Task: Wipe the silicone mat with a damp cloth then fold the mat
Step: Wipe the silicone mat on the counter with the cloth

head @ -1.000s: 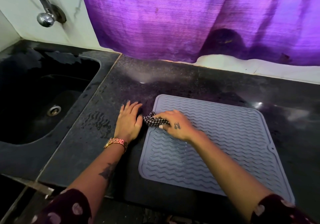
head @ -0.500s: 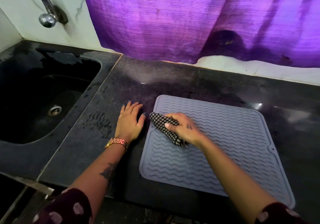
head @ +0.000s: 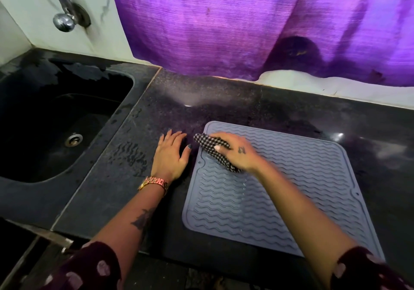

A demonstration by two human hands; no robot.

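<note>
— Why is your left hand [head: 171,155] flat on the bench [head: 224,101], fingers spread, holding nothing?

— I lean on it just beside the mat [head: 291,177]. I think this keeps me steady while I rub.

— And the right hand [head: 235,153]?

— Its fingers are curled around the cloth [head: 209,144] and press it on the far left corner of the mat. The mat lies flat on the bench, near the sink [head: 56,121], so the ridges face up for wiping. It is not folded yet.
</note>
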